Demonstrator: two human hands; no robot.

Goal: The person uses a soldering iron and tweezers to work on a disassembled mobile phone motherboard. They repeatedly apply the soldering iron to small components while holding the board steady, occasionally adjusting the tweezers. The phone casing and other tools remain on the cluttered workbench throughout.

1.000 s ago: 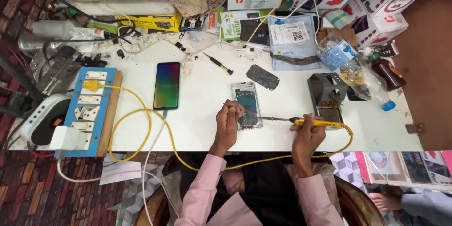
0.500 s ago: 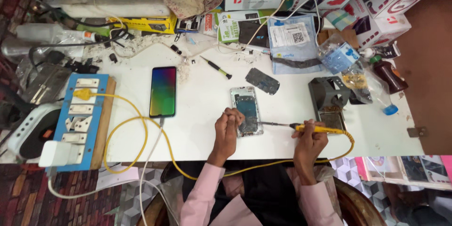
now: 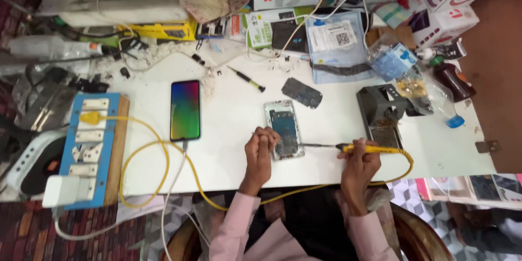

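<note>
Near the table's (image 3: 228, 130) front edge, our left hand (image 3: 258, 152) pinches a thin tool on the opened phone (image 3: 284, 129); our right hand (image 3: 359, 163) grips the yellow soldering iron (image 3: 364, 148).

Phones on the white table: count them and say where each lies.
2. A lit phone with a rainbow screen lies left of centre, cable plugged in. An opened phone lies at centre, under the left hand. Others may be hidden in the clutter behind.

The left hand (image 3: 260, 152) sits slightly nearer the tabletop's (image 3: 228, 125) front edge; the right hand (image 3: 359, 166) shifts likewise with the soldering iron (image 3: 353, 147).
</note>
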